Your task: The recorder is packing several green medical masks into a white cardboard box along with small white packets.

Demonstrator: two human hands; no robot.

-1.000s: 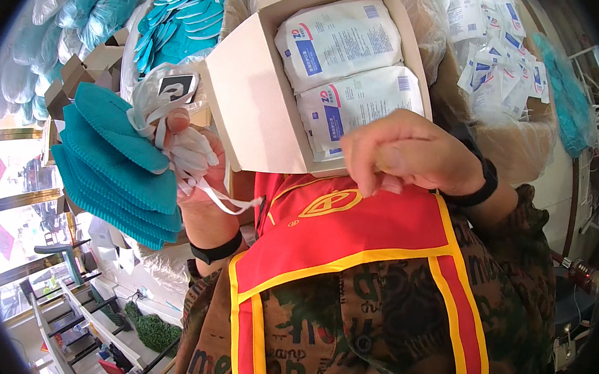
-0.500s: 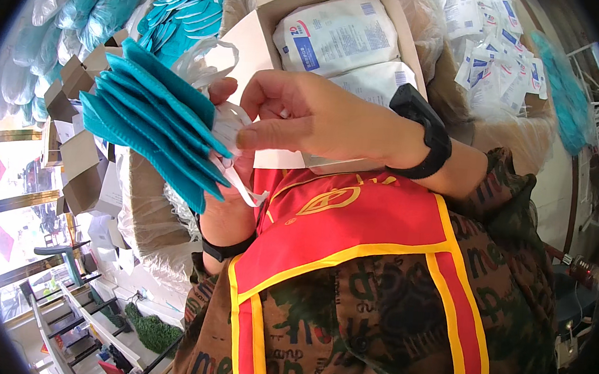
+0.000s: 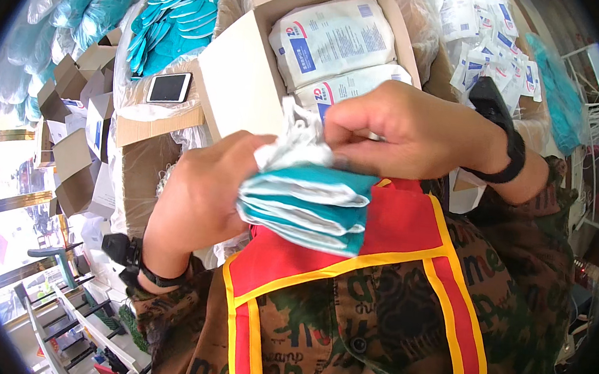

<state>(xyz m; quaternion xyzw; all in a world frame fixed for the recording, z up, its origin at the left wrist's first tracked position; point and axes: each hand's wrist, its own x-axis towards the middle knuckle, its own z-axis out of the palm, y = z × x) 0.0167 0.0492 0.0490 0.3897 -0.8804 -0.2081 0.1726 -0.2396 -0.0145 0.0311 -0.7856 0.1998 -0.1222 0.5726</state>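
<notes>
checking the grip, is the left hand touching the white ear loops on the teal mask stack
Touching: the head view shows the left hand against the white ear loops above the teal mask stack, with no visible gap.

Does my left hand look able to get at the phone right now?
Probably yes: the phone lies uncovered beside the open box, with nothing evident between it and the left hand. That hand seems to be holding the masks, though, so it would likely have to let go first.

I take this, from my remote station, for a packing workshop: open cartons (image 3: 77, 182), a box (image 3: 225, 76) of white packs (image 3: 336, 39), bulging bags (image 3: 108, 7), heaped teal masks (image 3: 179, 12) and piled sachets (image 3: 459, 20).
</notes>
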